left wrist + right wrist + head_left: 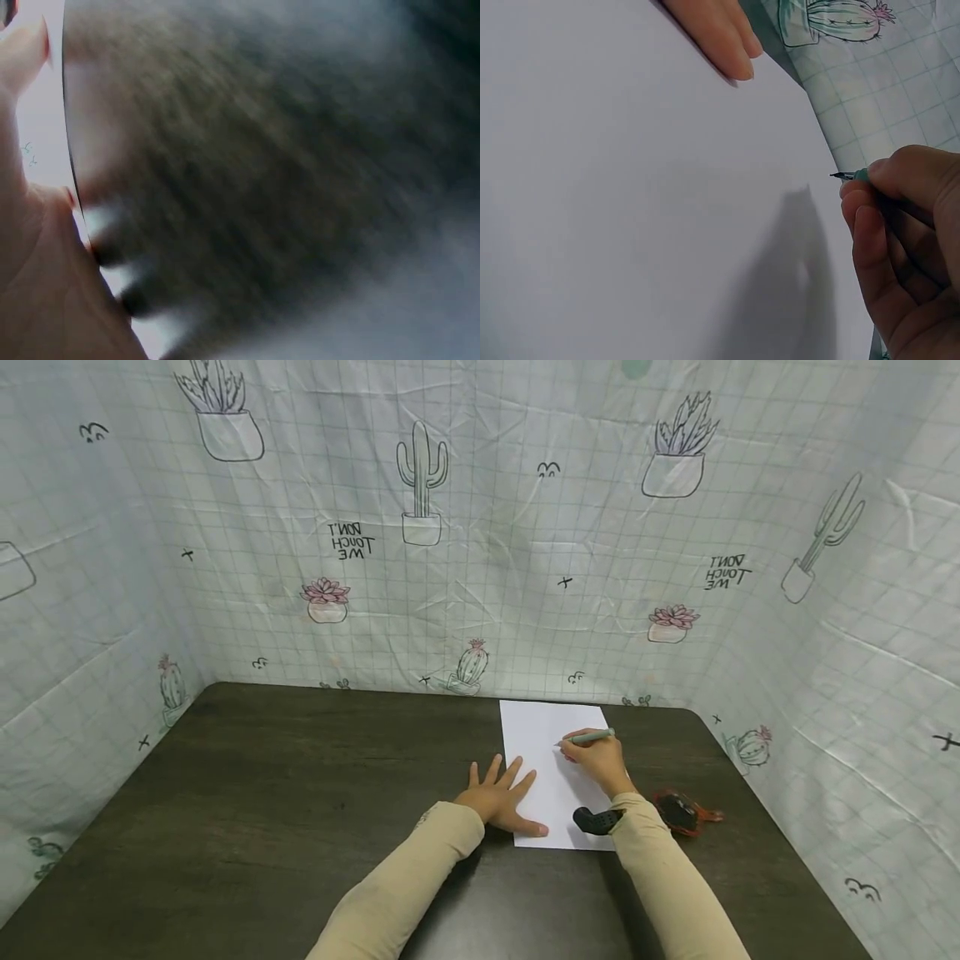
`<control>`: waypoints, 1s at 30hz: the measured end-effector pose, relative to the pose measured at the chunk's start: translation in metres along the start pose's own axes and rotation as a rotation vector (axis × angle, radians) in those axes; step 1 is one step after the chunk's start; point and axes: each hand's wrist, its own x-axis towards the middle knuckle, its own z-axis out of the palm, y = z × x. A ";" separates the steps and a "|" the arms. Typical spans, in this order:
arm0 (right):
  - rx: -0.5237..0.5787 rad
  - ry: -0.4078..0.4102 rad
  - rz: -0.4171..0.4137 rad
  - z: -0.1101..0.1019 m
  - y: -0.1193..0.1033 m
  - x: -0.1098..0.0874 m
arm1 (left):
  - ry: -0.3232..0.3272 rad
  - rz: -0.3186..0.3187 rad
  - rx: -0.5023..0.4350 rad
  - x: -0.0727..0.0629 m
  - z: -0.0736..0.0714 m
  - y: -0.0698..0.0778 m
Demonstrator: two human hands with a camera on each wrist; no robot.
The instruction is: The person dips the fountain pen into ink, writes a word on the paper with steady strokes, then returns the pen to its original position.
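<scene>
A blank-looking white sheet of paper (551,777) lies on the dark wooden table, its far end close to the back edge. My left hand (501,797) is spread across the sheet's left edge, fingers apart and thumb pointing right over the paper. Its palm side and thumb (22,67) show at the left of the left wrist view. Over the upper right part of the sheet, my right hand (600,764) pinches a green pen (592,737) between thumb and fingers. In the right wrist view the pen's dark pointed tip (841,175) juts out past the fingertips.
A dark object with orange-red edging (681,814) lies on the table (262,793) right of my right forearm. A black device (596,821) sits at my right wrist. Hanging cloth (510,552) printed with cacti encloses the table at the back and both sides.
</scene>
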 end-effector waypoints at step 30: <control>-0.157 0.039 -0.051 0.016 0.004 0.003 | -0.011 -0.001 0.002 -0.004 -0.004 0.003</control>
